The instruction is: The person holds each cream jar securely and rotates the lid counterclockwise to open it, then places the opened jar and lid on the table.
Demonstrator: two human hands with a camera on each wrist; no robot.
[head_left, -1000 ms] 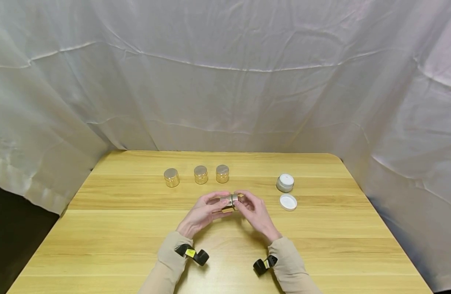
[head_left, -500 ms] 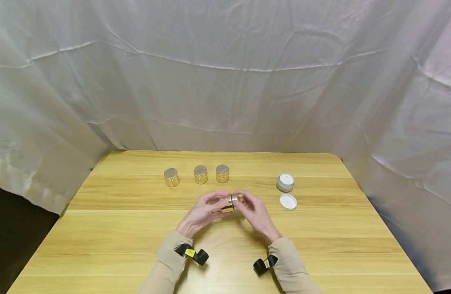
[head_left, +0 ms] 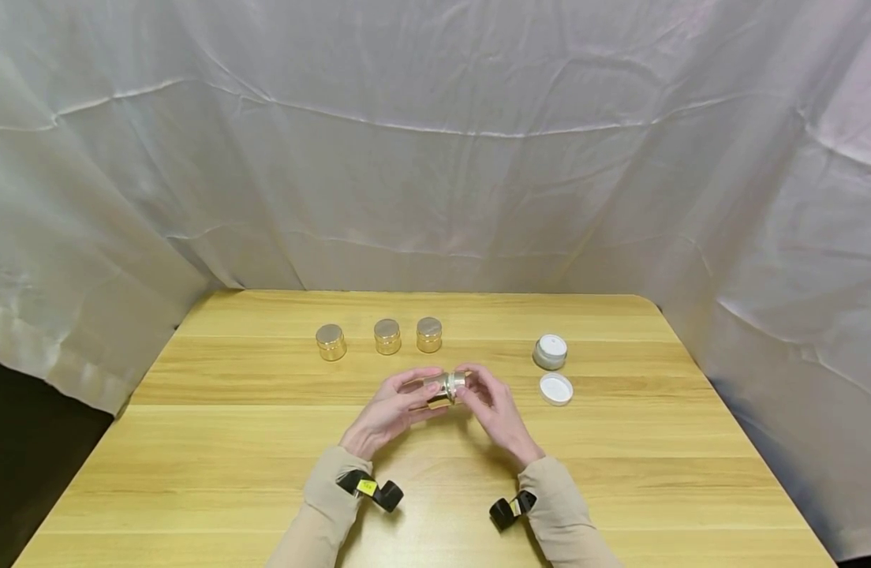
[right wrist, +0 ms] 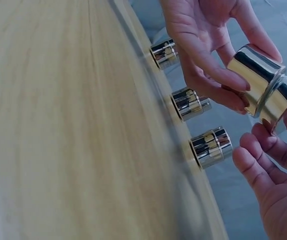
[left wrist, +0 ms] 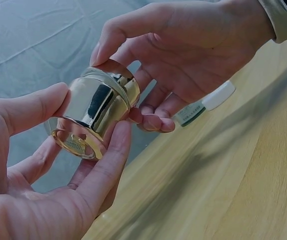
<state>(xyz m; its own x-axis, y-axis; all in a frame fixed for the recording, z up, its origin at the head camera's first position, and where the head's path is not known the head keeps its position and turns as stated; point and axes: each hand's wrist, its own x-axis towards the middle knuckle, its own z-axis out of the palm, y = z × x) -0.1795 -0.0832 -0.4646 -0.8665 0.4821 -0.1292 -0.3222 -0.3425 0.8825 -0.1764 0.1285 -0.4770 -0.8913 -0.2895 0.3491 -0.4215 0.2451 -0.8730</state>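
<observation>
Above the table, both hands hold a shiny gold jar [head_left: 438,387] lying sideways. My left hand [head_left: 387,414] grips its body, thumb on one side and fingers on the other. My right hand [head_left: 498,410] pinches the gold lid [left wrist: 128,86] at the jar's right end. The lid sits tilted against the jar's mouth, and a pale rim [left wrist: 97,75] shows between them in the left wrist view. In the right wrist view the gold lid [right wrist: 282,97] stands at an angle to the jar body [right wrist: 253,75]. The jar's inside is hidden.
Three closed gold jars [head_left: 331,342] [head_left: 387,337] [head_left: 429,335] stand in a row at the back left of the wooden table [head_left: 229,442]. To the right are a white-topped jar [head_left: 551,353] and a white lid [head_left: 556,390] in front of it. Grey curtains [head_left: 435,158] hang behind.
My right hand has shifted slightly up with the lid, which now tilts away from the jar body with a pale rim showing between them. My left hand keeps its grip.
</observation>
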